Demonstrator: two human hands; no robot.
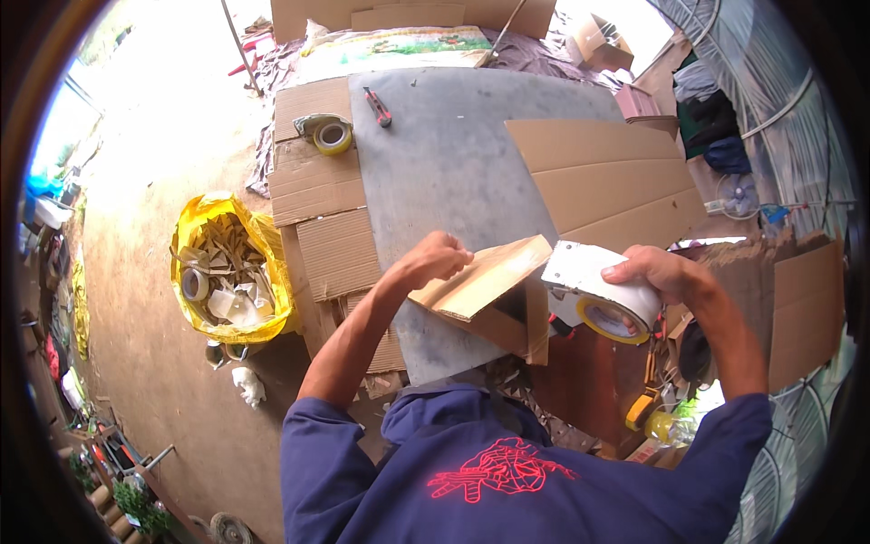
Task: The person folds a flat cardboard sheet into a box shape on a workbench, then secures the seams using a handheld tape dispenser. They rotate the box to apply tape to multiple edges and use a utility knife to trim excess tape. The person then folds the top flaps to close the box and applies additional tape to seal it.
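Left hand (pixel 437 258) fingers clamped on top edge of small folded brown cardboard box (pixel 485 288), over grey counter (pixel 444 172). Right hand (pixel 654 274) fingers wrapped round white tape dispenser w/ yellow-cored roll (pixel 605 295), touching box's right edge. Best keep flap pressed flat, pull tape straight along seam.

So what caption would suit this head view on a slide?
Left hand steadies a small cardboard box while the right hand holds a tape dispenser against it.
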